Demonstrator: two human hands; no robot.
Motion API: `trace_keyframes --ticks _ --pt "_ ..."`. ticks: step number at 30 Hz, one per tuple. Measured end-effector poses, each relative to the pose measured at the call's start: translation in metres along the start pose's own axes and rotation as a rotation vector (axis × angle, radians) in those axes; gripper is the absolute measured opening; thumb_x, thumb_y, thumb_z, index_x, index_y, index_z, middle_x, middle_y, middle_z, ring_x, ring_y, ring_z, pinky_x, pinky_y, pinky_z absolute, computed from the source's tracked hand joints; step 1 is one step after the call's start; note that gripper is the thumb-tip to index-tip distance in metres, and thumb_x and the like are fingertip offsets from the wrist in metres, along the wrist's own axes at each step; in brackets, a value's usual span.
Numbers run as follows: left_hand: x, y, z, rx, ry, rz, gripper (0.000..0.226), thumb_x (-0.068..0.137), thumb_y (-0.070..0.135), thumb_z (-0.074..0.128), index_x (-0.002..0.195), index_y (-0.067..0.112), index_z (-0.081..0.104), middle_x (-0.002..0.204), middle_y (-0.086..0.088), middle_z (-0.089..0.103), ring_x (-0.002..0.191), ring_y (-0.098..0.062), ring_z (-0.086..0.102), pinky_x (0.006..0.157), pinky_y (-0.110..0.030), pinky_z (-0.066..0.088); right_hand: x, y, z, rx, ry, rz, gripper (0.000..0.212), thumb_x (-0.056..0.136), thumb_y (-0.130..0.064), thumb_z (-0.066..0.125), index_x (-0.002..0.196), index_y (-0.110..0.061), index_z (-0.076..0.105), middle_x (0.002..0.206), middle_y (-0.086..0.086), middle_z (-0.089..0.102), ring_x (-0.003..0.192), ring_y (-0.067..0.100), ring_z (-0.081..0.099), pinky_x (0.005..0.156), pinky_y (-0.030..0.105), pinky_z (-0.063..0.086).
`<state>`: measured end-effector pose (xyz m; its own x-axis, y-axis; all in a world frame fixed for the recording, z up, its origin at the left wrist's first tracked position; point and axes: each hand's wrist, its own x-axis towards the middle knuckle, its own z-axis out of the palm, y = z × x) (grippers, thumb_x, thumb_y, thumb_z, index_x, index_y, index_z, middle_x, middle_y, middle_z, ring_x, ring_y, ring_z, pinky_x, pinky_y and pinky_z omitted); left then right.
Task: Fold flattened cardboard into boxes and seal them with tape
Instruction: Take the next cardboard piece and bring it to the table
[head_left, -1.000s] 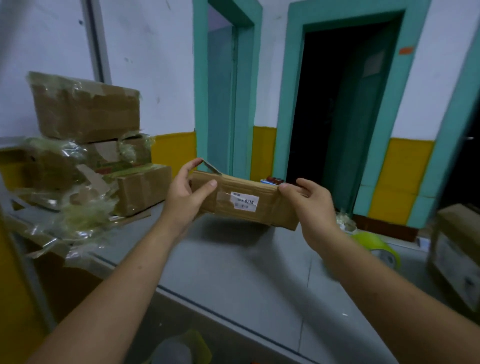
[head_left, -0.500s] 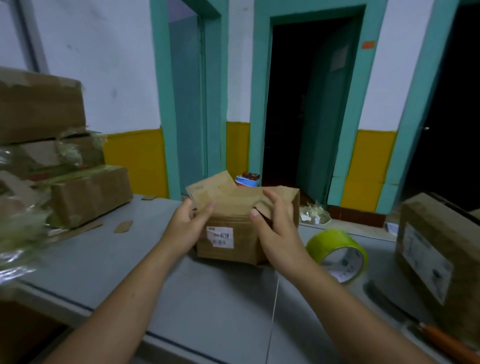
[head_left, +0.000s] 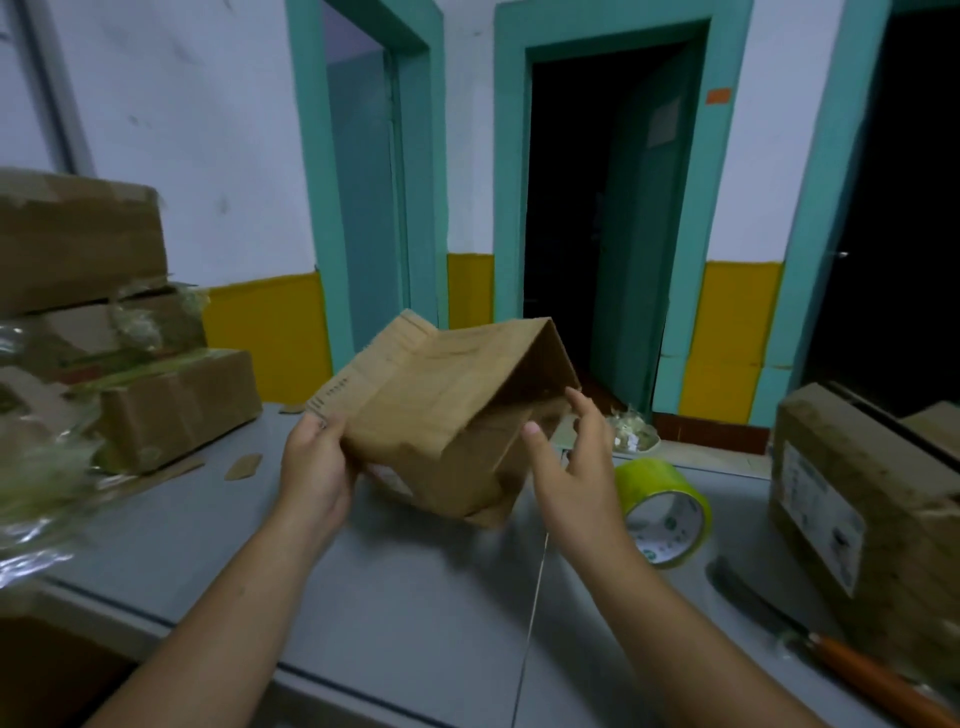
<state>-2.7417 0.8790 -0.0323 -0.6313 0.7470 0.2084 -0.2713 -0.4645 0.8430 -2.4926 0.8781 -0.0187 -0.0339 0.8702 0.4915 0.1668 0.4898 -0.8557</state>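
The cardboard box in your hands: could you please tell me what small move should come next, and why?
Probably fold the loose end flaps shut with the right hand. The left hand grips the cardboard box tilted over the table, its end gapes open, and the tape roll lies untouched nearby.

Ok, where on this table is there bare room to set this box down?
Bare table: under the held box, between the forearms, out to the near edge. Crowded: stacked boxes on the left; tape, knife and labelled box on the right.
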Motion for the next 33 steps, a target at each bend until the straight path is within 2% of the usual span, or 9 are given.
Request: trace_keyframes --ticks 5,8,11,15,18,21,27,30,33 --pt "-0.008 -0.003 0.009 -0.08 -0.124 -0.125 0.034 0.111 0.006 0.037 0.139 0.01 0.057 0.13 -0.009 0.071 0.121 -0.023 0.067 0.102 -0.038 0.054 -0.005 -0.011 0.004 0.179 0.022 0.094 0.097 0.086 -0.033 0.083 0.162 -0.034 0.022 0.163 -0.009 0.037 0.147 0.009 0.036 0.121 0.042 0.038" --pt "-0.006 -0.018 0.005 0.448 -0.104 -0.015 0.036 0.106 0.024 0.058 0.141 0.017 0.055 0.136 -0.005 0.066 0.129 -0.027 0.062 0.106 -0.04 0.051 -0.006 -0.011 0.0 0.129 0.048 -0.056 0.081 0.095 -0.005 0.068 0.16 -0.032 0.028 0.152 -0.02 0.044 0.137 -0.012 0.039 0.114 0.016 0.038" --pt "-0.015 -0.014 0.007 0.897 0.036 0.248 0.08 0.097 0.025 0.074 0.162 0.017 0.028 0.159 -0.008 0.034 0.144 -0.025 0.042 0.115 -0.042 0.043 -0.011 -0.017 -0.002 0.06 0.023 -0.104 0.08 0.101 0.003 0.05 0.164 -0.035 0.017 0.154 -0.026 0.038 0.131 -0.027 0.032 0.105 0.0 0.032" --pt "-0.055 0.017 0.018 0.629 -0.412 0.422 0.064 0.1 0.051 0.062 0.156 0.031 0.04 0.153 0.01 0.048 0.136 0.001 0.049 0.113 -0.036 0.049 -0.009 -0.019 0.0 0.007 0.032 -0.169 0.086 0.1 0.006 0.045 0.164 -0.04 0.011 0.164 -0.015 0.031 0.148 -0.002 0.032 0.124 0.038 0.034" --pt "-0.082 0.027 0.013 0.683 -0.831 0.322 0.115 0.072 0.087 0.066 0.164 0.044 0.012 0.169 0.021 0.02 0.153 0.001 0.025 0.12 -0.025 0.036 -0.01 -0.02 0.0 0.021 -0.018 -0.222 0.081 0.102 -0.002 0.049 0.163 -0.04 0.011 0.162 -0.014 0.033 0.149 0.005 0.034 0.12 0.046 0.039" --pt "-0.091 0.023 0.005 0.889 -0.824 0.378 0.14 0.057 0.076 0.088 0.161 0.054 -0.002 0.169 0.028 0.004 0.156 0.001 0.013 0.124 -0.034 0.026 -0.012 -0.022 -0.003 0.013 -0.011 -0.295 0.066 0.103 -0.01 0.056 0.155 -0.037 0.027 0.142 -0.022 0.049 0.131 0.001 0.051 0.104 0.041 0.054" --pt "-0.09 0.013 0.0 0.815 -0.651 0.487 0.089 0.089 0.048 0.077 0.155 0.06 0.018 0.16 0.033 0.029 0.146 0.01 0.033 0.115 -0.023 0.042 -0.001 -0.021 -0.019 -0.195 0.044 -0.397 0.08 0.101 -0.004 0.054 0.156 -0.052 0.022 0.109 -0.01 0.056 0.079 0.002 0.058 0.059 0.02 0.051" --pt "-0.089 0.013 0.0 0.808 -0.609 0.482 0.085 0.091 0.044 0.075 0.153 0.062 0.02 0.157 0.031 0.035 0.144 0.009 0.037 0.113 -0.022 0.045 0.001 -0.02 -0.022 -0.307 -0.028 -0.422 0.072 0.1 -0.005 0.051 0.153 -0.051 0.037 0.12 -0.006 0.046 0.094 0.001 0.052 0.075 0.015 0.052" --pt "-0.089 0.012 0.0 0.808 -0.624 0.498 0.086 0.093 0.04 0.071 0.157 0.057 0.016 0.163 0.025 0.028 0.148 0.002 0.034 0.116 -0.033 0.044 -0.002 -0.016 -0.021 -0.346 -0.078 -0.449 0.034 0.099 -0.017 0.052 0.126 -0.029 0.068 0.138 -0.004 0.041 0.112 0.009 0.051 0.094 0.032 0.058"
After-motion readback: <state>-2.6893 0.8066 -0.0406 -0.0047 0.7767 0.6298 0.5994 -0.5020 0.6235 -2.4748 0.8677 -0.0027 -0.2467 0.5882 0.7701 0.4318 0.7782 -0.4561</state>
